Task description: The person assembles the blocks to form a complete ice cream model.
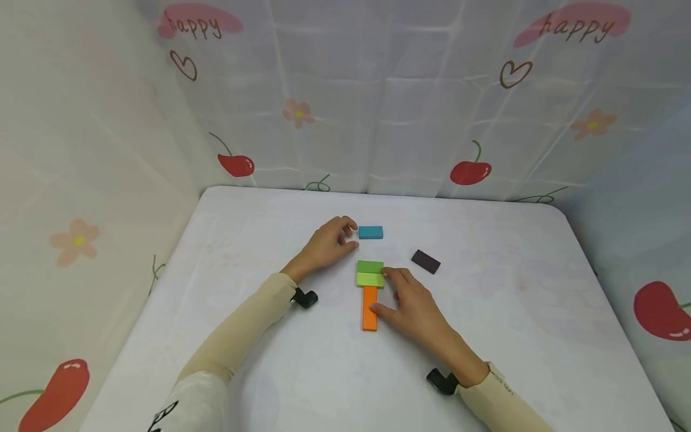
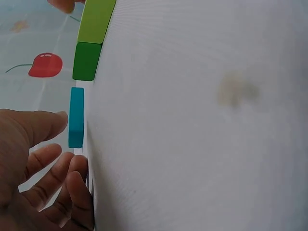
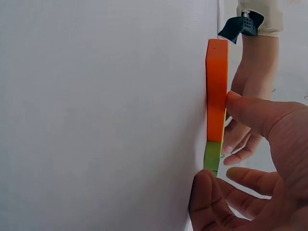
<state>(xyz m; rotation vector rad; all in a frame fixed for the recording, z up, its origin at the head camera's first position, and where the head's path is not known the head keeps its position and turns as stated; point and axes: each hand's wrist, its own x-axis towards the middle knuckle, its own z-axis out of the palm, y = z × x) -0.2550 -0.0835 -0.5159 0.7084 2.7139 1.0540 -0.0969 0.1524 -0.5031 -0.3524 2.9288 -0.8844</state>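
A row of flat blocks lies on the white table (image 1: 502,336): a dark green block (image 1: 370,266) (image 2: 87,61), a light green block (image 1: 370,279) (image 2: 96,21) (image 3: 212,156) against it, then an orange block (image 1: 369,308) (image 3: 216,91) pointing toward me. My right hand (image 1: 380,291) (image 3: 227,144) rests beside them, thumb against the orange block's right side, index fingertip at the light green block's right end. A teal block (image 1: 370,232) (image 2: 76,118) lies alone beyond the row. My left hand (image 1: 353,235) (image 2: 60,139) sits just left of it, fingers loosely curled, holding nothing.
A dark purple block (image 1: 426,261) lies alone to the right of the row. Patterned curtains with cherries and flowers close in the table at the back and both sides. A black camera mount sits on each wrist (image 1: 305,297) (image 1: 442,381).
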